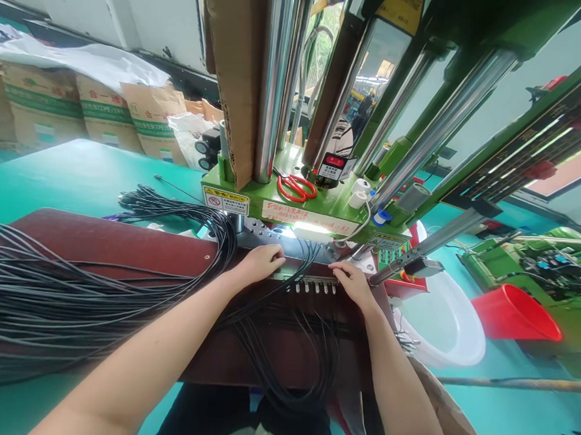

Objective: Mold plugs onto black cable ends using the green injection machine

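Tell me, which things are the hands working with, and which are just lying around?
In use: left hand and right hand, both resting on the row of cable plugs; black cables; brown mat under them.
Lying about: red scissors; red bucket; white basin; paper sacks.

Between my left grip [263, 263] and right grip [349, 281], a row of small metal-tipped cable ends [312, 286] sits side by side along a metal strip [294, 277]. Their thin black cables [286, 355] droop toward me in loops below both grips. A thick loose bundle [69, 296] fans out left of my left grip.
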The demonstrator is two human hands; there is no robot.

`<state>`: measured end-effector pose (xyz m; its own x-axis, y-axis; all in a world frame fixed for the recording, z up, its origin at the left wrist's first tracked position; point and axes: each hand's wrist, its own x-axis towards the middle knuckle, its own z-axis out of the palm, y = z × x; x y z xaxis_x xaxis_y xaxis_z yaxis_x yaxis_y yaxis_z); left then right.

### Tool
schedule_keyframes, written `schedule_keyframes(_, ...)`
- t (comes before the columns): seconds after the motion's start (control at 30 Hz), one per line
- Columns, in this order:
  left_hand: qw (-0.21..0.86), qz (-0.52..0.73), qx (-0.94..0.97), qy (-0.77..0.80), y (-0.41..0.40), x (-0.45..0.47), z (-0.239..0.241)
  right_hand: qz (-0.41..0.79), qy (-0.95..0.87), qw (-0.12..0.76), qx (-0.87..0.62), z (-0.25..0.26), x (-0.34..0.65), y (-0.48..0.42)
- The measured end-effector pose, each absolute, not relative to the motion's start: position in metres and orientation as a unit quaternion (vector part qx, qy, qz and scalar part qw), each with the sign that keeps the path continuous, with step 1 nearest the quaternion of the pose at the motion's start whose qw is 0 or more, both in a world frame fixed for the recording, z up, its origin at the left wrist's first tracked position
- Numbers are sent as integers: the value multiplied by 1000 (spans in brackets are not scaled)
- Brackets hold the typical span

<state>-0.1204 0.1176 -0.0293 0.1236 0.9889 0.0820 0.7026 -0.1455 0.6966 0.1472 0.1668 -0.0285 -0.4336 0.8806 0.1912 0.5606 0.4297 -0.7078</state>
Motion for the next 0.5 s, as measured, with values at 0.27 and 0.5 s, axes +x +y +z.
schedule_keyframes(0.27, 259, 271, 705, 602, 116, -120, -27, 286, -798, 288, -446, -32, 148, 168)
schedule_keyframes(0.5, 254, 263, 710, 601, 118, -121, -30, 281, -796, 286, -454, -32, 147, 168)
